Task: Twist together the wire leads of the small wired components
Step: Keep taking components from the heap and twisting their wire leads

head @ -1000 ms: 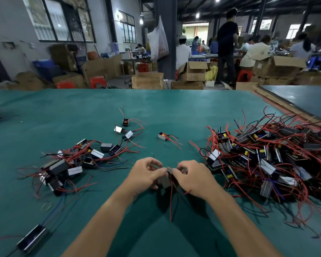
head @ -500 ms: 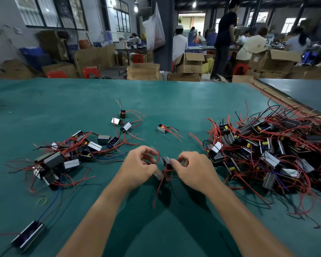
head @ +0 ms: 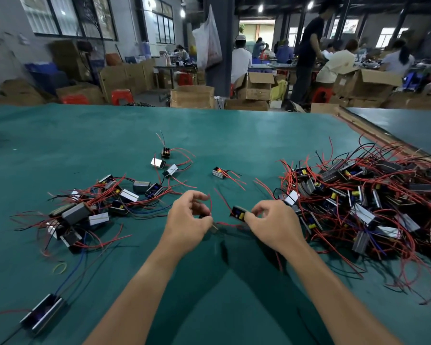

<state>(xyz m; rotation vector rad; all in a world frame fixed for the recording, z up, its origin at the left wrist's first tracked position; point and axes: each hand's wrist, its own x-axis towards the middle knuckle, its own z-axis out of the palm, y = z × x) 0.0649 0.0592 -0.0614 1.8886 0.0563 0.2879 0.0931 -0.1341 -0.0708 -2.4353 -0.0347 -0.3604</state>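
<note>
Component (head: pixel 238 211) pinched in the right hand (head: pixel 274 222) has parted from the second component (head: pixel 214 227) gripped by the left hand (head: pixel 188 220); earlier they sat together mid-frame, and a red lead (head: pixel 225 223) now spans the gap.

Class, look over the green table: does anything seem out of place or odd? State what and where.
A yellow rubber band lies loose below the left pile, unlike the wired parts around it. One long component sits alone at the near-left edge, away from that pile. Nothing looks broken.
</note>
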